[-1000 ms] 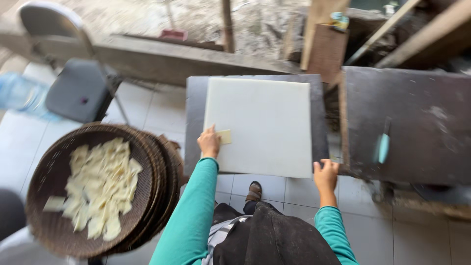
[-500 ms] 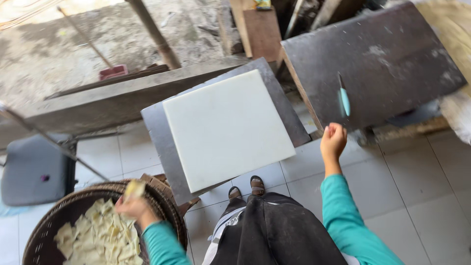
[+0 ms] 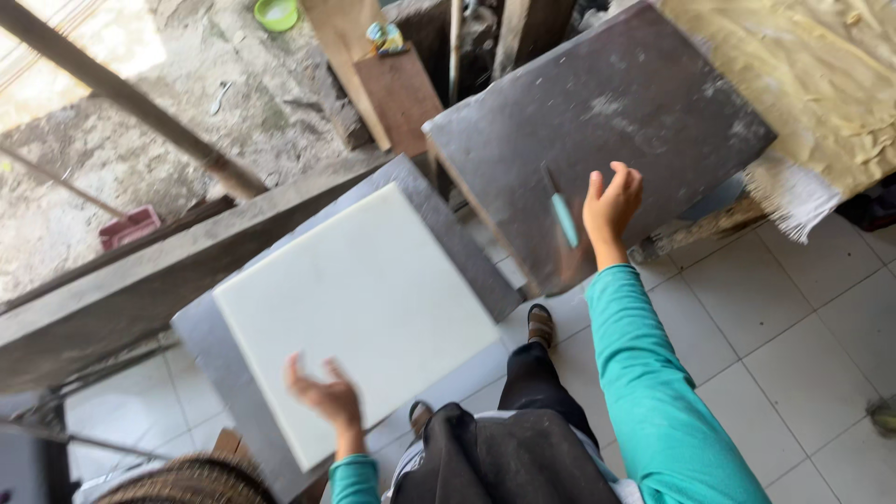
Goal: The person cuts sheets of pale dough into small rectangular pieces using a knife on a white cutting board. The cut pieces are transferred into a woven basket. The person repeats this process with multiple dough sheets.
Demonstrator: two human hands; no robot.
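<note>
The person's right hand [image 3: 611, 207] is lifted with fingers spread and empty, just beside a knife with a pale blue handle [image 3: 563, 218] that lies on the dark counter [image 3: 644, 93], within easy reach. The left hand [image 3: 325, 394], blurred but open and holding nothing, hangs over the near edge of the white cutting board [image 3: 359, 303], which lies flat on its grey counter [image 3: 201, 341]. A woven tray's rim [image 3: 187, 481] shows at the lower left, and yellowish sheets [image 3: 812, 75] cover the surface at the upper right.
</note>
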